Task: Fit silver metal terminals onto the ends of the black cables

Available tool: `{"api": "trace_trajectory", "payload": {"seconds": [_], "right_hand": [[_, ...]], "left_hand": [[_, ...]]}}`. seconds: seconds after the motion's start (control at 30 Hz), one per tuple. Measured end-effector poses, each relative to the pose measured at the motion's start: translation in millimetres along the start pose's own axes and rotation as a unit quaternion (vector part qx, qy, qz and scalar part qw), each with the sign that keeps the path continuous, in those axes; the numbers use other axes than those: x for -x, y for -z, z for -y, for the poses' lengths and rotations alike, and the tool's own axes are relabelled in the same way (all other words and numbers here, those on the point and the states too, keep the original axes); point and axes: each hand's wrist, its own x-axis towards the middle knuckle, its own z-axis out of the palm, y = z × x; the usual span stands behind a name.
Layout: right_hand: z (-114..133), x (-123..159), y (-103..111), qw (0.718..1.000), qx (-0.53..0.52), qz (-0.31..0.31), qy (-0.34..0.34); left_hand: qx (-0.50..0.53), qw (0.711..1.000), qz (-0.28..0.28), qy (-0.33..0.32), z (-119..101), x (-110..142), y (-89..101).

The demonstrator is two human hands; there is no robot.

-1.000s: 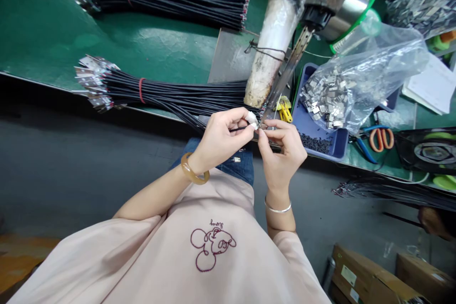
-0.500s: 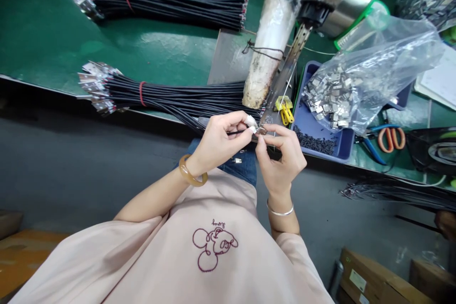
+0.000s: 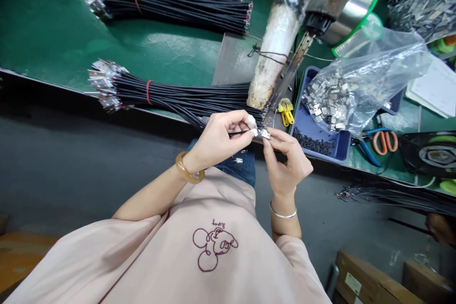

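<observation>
My left hand (image 3: 219, 140) pinches the end of a thin black wire (image 3: 239, 131) between a taped thumb and fingers, just off the bench's front edge. My right hand (image 3: 287, 156) pinches a small metal terminal (image 3: 265, 134) against that wire's tip. Both hands meet below the slanted metal feed strip (image 3: 290, 73) of the bench machine. The wire belongs to a bundle of black wires (image 3: 178, 97) tied with a red band, metal terminals fanned at its left end.
A second tied wire bundle (image 3: 167, 0) lies farther back on the green bench (image 3: 53, 28). A blue tray (image 3: 320, 137) holds a clear bag of metal terminals (image 3: 342, 95). Orange-handled scissors (image 3: 383, 140) lie right of it, cardboard boxes (image 3: 370, 280) on the floor.
My right hand has shifted slightly, its fingers turning the terminal at the wire's tip. My left hand has kept its hold on the wire. The view drifted a little.
</observation>
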Motion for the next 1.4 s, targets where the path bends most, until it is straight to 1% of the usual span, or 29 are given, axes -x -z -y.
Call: {"api": "trace_trajectory", "payload": {"seconds": [0.07,0.1,0.13,0.17,0.2,0.23,0.27,0.3,0.37,0.4,0.43,0.47,0.53,0.57,0.63,0.7,0.77,0.83,0.87,0.9,0.93,0.97,1.03,1.07,1.1,1.17,1.23,1.3,1.4], "right_hand": [[-0.6,-0.6,2.6,0.994,-0.072,0.007,-0.088],[-1.1,-1.8,3.8,0.984,-0.117,0.029,-0.135],[-1.5,-3.3,4.9,0.969,-0.160,0.063,-0.176],[-1.8,-4.7,5.7,0.955,-0.191,0.100,-0.205],[-1.8,-5.7,6.4,0.945,-0.206,0.123,-0.223],[-1.4,-5.9,6.9,0.944,-0.202,0.124,-0.230],[-0.5,-5.2,7.4,0.952,-0.181,0.100,-0.226],[0.7,-3.6,7.9,0.965,-0.147,0.056,-0.212],[3.8,1.2,8.9,0.986,-0.060,-0.032,-0.153],[5.3,3.6,9.2,0.992,-0.019,-0.049,-0.115],[6.6,5.6,9.0,0.996,0.018,-0.045,-0.077],[7.5,6.8,8.3,0.998,0.049,-0.027,-0.043],[7.8,6.9,4.7,0.995,0.095,0.025,0.015],[7.4,5.9,2.0,0.992,0.110,0.043,0.037],[6.2,3.3,-3.8,0.988,0.129,0.053,0.062],[5.9,1.4,-7.9,0.989,0.126,0.052,0.052],[7.4,1.2,-7.5,0.993,0.085,0.075,0.012],[9.3,1.7,-1.2,0.992,0.009,0.120,-0.043],[9.4,1.4,4.4,0.988,-0.028,0.131,-0.072],[8.1,0.4,11.4,0.986,-0.054,0.124,-0.098],[5.0,-1.6,19.8,0.986,-0.062,0.099,-0.121],[-0.4,-4.6,29.3,0.987,-0.050,0.059,-0.141],[-18.7,-13.0,50.5,0.985,0.028,-0.024,-0.167],[-31.0,-17.8,61.3,0.981,0.078,-0.039,-0.175],[-44.7,-22.5,71.6,0.975,0.125,-0.023,-0.181],[-72.5,-30.9,88.1,0.962,0.187,0.036,-0.194],[-94.4,-37.7,97.5,0.944,0.254,0.068,-0.200],[-105.6,-43.4,100.3,0.929,0.273,0.103,-0.227],[-104.7,-49.6,99.7,0.914,0.275,0.153,-0.257]], "left_hand": [[-0.033,0.998,0.044,-0.040,-2.2,0.3,7.3],[-0.050,0.994,0.077,-0.065,-3.5,0.3,11.0],[-0.059,0.988,0.109,-0.092,-4.7,0.5,14.3],[-0.063,0.983,0.134,-0.108,-5.8,0.9,16.8],[-0.064,0.981,0.145,-0.115,-6.5,1.6,18.5],[-0.061,0.982,0.140,-0.111,-6.8,2.6,19.1],[-0.055,0.986,0.123,-0.099,-6.5,3.9,18.9],[-0.048,0.991,0.100,-0.081,-5.8,5.4,18.0],[-0.036,0.996,0.068,-0.051,-3.4,8.5,15.4],[-0.034,0.996,0.065,-0.041,-2.0,9.8,14.3],[-0.034,0.997,0.068,-0.034,-0.7,10.7,13.6],[-0.034,0.996,0.072,-0.028,0.4,11.4,13.3],[-0.031,0.996,0.084,-0.016,2.0,11.8,13.8],[-0.029,0.995,0.090,-0.012,2.5,11.7,14.5],[-0.029,0.994,0.102,-0.009,3.0,11.4,15.9],[-0.036,0.993,0.111,-0.008,3.0,11.4,17.3],[-0.038,0.992,0.118,-0.006,2.8,11.8,18.3],[-0.031,0.992,0.121,-0.006,2.2,12.4,18.7],[-0.029,0.992,0.119,-0.009,1.9,12.6,18.7],[-0.031,0.993,0.115,-0.015,1.6,12.8,18.4],[-0.039,0.993,0.110,-0.028,1.3,12.8,17.9],[-0.054,0.992,0.103,-0.046,1.0,12.7,17.2],[-0.095,0.986,0.093,-0.095,0.7,11.9,15.3],[-0.115,0.982,0.090,-0.117,0.6,11.3,14.3],[-0.131,0.979,0.087,-0.133,0.5,10.4,13.6],[-0.149,0.974,0.090,-0.143,0.3,8.0,13.2],[-0.144,0.975,0.114,-0.124,-0.2,4.6,14.4],[-0.120,0.978,0.148,-0.083,-0.9,1.0,16.7],[-0.072,0.982,0.176,-0.012,-1.2,-2.9,19.6]]}}
